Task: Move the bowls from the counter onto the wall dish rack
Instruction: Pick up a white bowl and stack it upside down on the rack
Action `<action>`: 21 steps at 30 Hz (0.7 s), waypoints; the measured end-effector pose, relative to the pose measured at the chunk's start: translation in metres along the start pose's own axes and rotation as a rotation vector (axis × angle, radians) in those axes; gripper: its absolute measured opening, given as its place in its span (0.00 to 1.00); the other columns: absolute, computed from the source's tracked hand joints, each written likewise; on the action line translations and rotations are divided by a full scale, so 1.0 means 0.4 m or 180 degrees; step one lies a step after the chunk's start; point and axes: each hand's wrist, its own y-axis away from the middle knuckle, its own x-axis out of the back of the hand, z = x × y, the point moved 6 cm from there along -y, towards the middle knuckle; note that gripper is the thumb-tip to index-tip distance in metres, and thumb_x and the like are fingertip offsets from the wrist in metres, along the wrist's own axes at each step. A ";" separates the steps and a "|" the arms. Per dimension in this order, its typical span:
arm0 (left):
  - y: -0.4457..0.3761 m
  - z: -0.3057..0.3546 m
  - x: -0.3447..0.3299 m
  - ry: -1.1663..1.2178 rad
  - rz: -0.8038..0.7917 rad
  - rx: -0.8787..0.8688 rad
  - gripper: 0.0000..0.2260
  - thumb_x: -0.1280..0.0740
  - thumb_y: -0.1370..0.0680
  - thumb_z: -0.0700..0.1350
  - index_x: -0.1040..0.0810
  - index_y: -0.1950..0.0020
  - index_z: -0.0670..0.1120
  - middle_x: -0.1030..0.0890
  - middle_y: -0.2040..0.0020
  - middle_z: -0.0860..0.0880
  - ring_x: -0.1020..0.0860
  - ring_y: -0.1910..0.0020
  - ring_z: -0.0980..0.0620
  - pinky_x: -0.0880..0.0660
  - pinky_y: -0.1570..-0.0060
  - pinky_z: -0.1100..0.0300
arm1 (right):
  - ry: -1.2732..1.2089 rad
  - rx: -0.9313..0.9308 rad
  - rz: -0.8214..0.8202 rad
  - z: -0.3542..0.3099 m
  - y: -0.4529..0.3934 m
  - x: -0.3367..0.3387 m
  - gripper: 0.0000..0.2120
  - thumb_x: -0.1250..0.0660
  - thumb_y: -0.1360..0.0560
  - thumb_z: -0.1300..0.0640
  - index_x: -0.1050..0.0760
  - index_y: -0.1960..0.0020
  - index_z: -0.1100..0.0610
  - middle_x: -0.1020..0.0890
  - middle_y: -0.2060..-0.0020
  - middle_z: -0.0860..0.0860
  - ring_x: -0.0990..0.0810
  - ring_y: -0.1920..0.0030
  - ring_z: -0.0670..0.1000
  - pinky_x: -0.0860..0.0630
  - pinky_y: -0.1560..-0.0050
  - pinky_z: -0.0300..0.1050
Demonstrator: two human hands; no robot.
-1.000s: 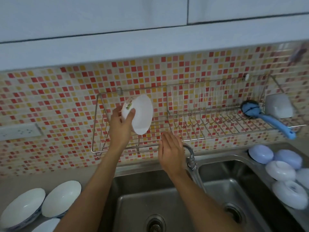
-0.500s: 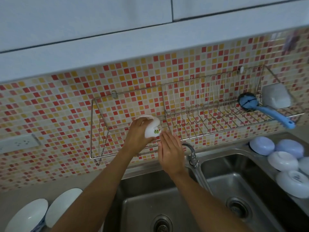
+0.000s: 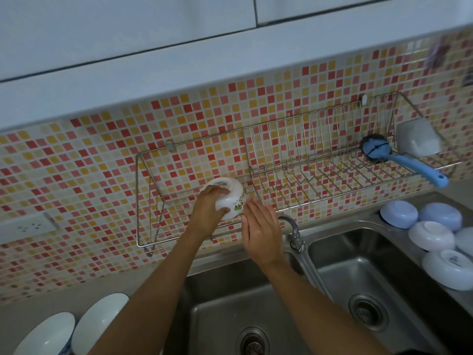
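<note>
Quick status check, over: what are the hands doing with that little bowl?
Left hand gripping small white bowl, upside down, at wall dish rack left section. Right hand open beside it, fingers near the rim. Brush and cup far right, clear of the spot.

a small white bowl (image 3: 231, 197), printed with a green motif, is held upside down by the left hand (image 3: 208, 211) over the left section of the wire wall rack (image 3: 302, 172). the right hand (image 3: 261, 233) is held flat and unclenched at the bowl's 4 o'clock, fingertips touching it. a blue brush (image 3: 399, 158) and a white cup (image 3: 418, 139) are seen at the rack's 3 o'clock end. upturned bowls (image 3: 432, 235) are gathered right of the sink (image 3: 332, 311); two white bowls (image 3: 74, 329) are seen at 8 o'clock.
</note>
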 end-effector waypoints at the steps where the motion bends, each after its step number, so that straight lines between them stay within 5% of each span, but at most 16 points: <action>1: 0.003 0.003 0.002 0.0027 -0.0005 -0.0008 0.21 0.27 0.29 0.40 0.25 0.37 0.45 0.25 0.35 0.45 0.28 0.37 0.45 0.33 0.36 0.55 | -0.0003 -0.0005 -0.0002 0.000 0.000 0.000 0.16 0.41 0.21 0.57 0.21 0.39 0.63 0.19 0.40 0.56 0.22 0.36 0.53 0.40 0.25 0.50; 9: 0.052 -0.006 0.017 -0.0383 0.0754 0.0514 0.17 0.37 0.23 0.49 0.28 0.35 0.47 0.27 0.34 0.44 0.29 0.36 0.45 0.29 0.38 0.50 | 0.0012 -0.0033 -0.0015 -0.004 -0.003 0.008 0.18 0.44 0.19 0.55 0.21 0.39 0.63 0.18 0.41 0.57 0.21 0.37 0.53 0.38 0.26 0.49; 17: 0.049 -0.003 -0.022 -0.0299 -0.0115 0.0115 0.21 0.44 0.20 0.47 0.39 0.26 0.50 0.35 0.26 0.47 0.33 0.30 0.45 0.33 0.32 0.47 | 0.0142 -0.0178 -0.0106 -0.010 -0.020 0.018 0.17 0.41 0.22 0.56 0.19 0.43 0.63 0.16 0.45 0.57 0.18 0.42 0.53 0.32 0.31 0.50; 21: 0.060 0.018 -0.016 -0.0440 -0.0060 -0.0171 0.20 0.46 0.19 0.46 0.38 0.27 0.48 0.34 0.26 0.46 0.33 0.30 0.45 0.32 0.34 0.51 | 0.0175 -0.0106 -0.0040 -0.010 -0.016 0.022 0.16 0.40 0.23 0.57 0.19 0.43 0.63 0.16 0.46 0.57 0.18 0.43 0.53 0.34 0.31 0.48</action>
